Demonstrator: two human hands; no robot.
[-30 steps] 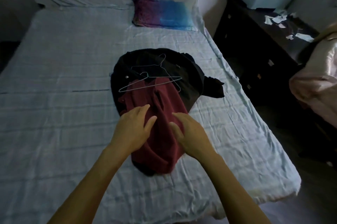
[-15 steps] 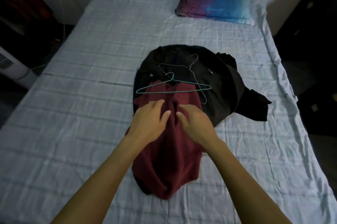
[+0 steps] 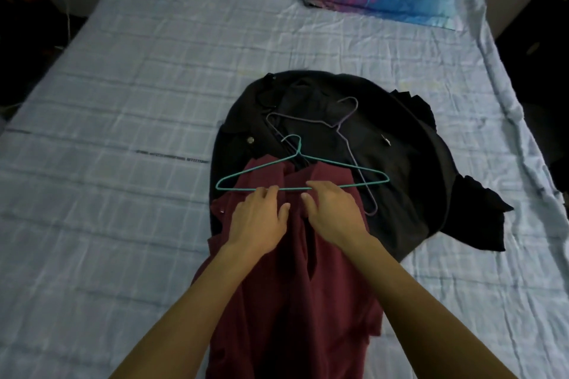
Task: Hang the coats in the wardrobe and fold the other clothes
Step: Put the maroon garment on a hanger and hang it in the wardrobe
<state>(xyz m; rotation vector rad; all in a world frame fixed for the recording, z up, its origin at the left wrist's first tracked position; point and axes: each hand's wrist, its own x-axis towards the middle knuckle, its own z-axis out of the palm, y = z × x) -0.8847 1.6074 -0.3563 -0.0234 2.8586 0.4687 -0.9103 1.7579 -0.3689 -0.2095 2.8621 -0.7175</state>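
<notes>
well, the maroon garment (image 3: 292, 301) lay on the bed (image 3: 123, 101) over the black coat (image 3: 400, 163) — the green hanger (image 3: 292, 189) crossed its top, bar running left to right, at the fingertips of the left hand (image 3: 258, 220) and right hand (image 3: 335, 215), equally near — both resting flat, gripping nothing.

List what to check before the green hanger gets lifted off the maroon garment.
1. Green hanger lies on top of the maroon garment: ok.
2. Left hand and right hand at its lower bar: ok.
3. Fingers closed round the bar: cannot tell.
4. Free of the purple hanger: not ok, the wires cross over the black coat.
5. Maroon garment spread flat: not ok, bunched.
</notes>
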